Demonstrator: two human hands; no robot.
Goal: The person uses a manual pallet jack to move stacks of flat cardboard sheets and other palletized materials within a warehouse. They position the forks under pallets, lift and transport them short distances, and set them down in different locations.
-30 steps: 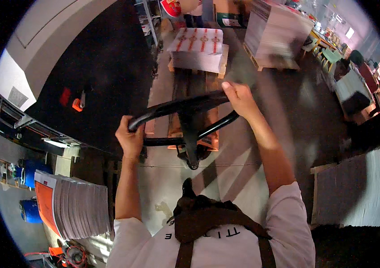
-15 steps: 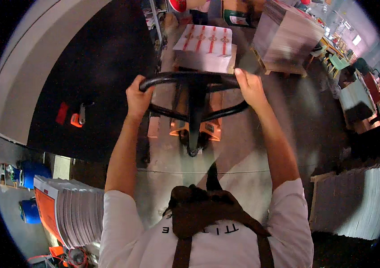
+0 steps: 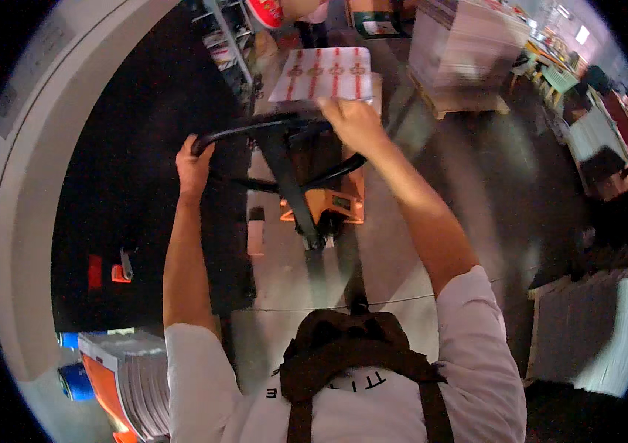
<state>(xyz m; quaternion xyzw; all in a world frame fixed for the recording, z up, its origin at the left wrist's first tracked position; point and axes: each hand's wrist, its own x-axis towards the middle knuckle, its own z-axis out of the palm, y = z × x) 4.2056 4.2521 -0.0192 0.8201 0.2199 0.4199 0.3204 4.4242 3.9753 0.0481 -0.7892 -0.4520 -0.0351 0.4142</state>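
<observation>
Your left hand [image 3: 193,168] and right hand [image 3: 357,125] gripped handle [image 3: 289,177] at opposite sides, presumably for balanced leverage; jack [image 3: 320,204] stood ahead, stack [image 3: 325,74] beyond.

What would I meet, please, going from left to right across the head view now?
Blue barrel, orange-and-grey object, left hand, middle bar of the black handle, right hand, tall paper stack, green chair.

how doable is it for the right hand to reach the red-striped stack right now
Probably not as things stand: the right hand is wrapped around the black handle, and the red-striped stack sits ahead, past that handle, seemingly beyond arm's length.
</observation>
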